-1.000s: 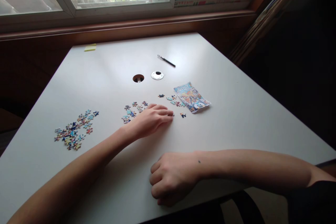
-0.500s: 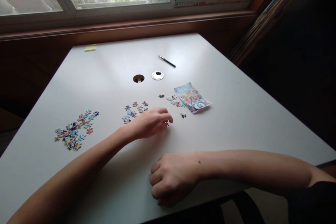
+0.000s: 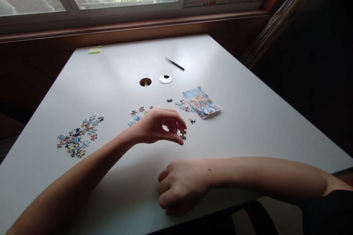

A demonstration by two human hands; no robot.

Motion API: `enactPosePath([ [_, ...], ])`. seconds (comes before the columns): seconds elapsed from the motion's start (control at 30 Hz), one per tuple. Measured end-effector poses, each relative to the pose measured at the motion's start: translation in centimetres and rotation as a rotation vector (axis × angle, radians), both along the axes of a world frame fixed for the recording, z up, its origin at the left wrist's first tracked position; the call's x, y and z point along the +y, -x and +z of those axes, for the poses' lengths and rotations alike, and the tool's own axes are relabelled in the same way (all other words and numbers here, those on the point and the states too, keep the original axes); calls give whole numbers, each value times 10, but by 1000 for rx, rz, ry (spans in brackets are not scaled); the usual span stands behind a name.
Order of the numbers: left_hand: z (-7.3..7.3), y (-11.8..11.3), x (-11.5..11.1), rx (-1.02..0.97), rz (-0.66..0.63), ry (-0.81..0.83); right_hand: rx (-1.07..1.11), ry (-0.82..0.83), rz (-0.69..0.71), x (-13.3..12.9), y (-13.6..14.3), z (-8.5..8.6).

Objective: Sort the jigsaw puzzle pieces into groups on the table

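My left hand is raised over the middle of the table, thumb and fingertips pinching one jigsaw puzzle piece held on edge. Partly behind that hand lies a small group of puzzle pieces. A bigger pile of puzzle pieces spreads out on the left. Beyond the pinched piece, a single puzzle piece lies on the table, and several more pieces are next to a colourful printed packet. Closer to me, my right hand rests as a closed fist, knuckles up; its palm is hidden.
The white table reaches toward a window with a wooden sill. On it are a black pen, a round cable hole, its metal cover and a yellow sticky note. A dark piece lies apart.
My left hand has lifted from the table and turned, bringing up a puzzle piece between thumb and fingers. The right fist stays in place.
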State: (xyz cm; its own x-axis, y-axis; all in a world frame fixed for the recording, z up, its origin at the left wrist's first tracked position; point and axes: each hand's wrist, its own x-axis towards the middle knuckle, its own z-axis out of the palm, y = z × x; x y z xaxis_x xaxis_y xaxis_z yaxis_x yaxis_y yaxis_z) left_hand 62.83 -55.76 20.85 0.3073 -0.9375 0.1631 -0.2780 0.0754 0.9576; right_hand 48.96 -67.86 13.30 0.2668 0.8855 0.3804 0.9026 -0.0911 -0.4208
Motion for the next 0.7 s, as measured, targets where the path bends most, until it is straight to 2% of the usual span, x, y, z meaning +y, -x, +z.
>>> enactPosePath([
  [0.13,3,2,1,-15,45,113,4,3,-1,0,0,0],
  [0.3,4,2,0,-57,38,151,10,21,1,0,0,1],
  [0.37,5,-5,2,-131,66,170,10,23,7,0,0,0],
  [0.43,4,-17,5,-262,154,174,12,14,10,0,0,-2],
  [0.57,-4,-50,16,-546,452,38,14,-12,4,1,0,-5],
  [0.63,-12,-63,20,-623,517,-73,13,-17,1,2,1,-6],
  [0.7,-21,-71,23,-684,503,-139,14,-18,2,2,1,-5],
])
